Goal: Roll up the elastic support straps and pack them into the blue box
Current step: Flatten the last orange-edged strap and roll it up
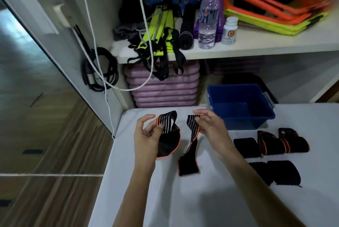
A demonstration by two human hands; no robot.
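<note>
My left hand [146, 135] pinches one black elastic strap [168, 135] with orange edging and white stripes, its wide end drooping below my fingers. My right hand [209, 127] pinches the striped top of a second strap [189, 155], whose black end lies on the white table [165, 199]. The blue box [240, 105] stands open just beyond my right hand, and I see nothing inside it. To the right on the table lie two rolled orange-edged straps [278, 144] and several plain black bands [246, 147].
A shelf [256, 47] behind holds a water bottle [208, 19], a white pill bottle [229, 30], yellow-green straps and orange frames. Pink mats [163, 87] are stacked under it. White and black cables [99, 69] hang on the left wall. The table edge drops to a wooden floor at left.
</note>
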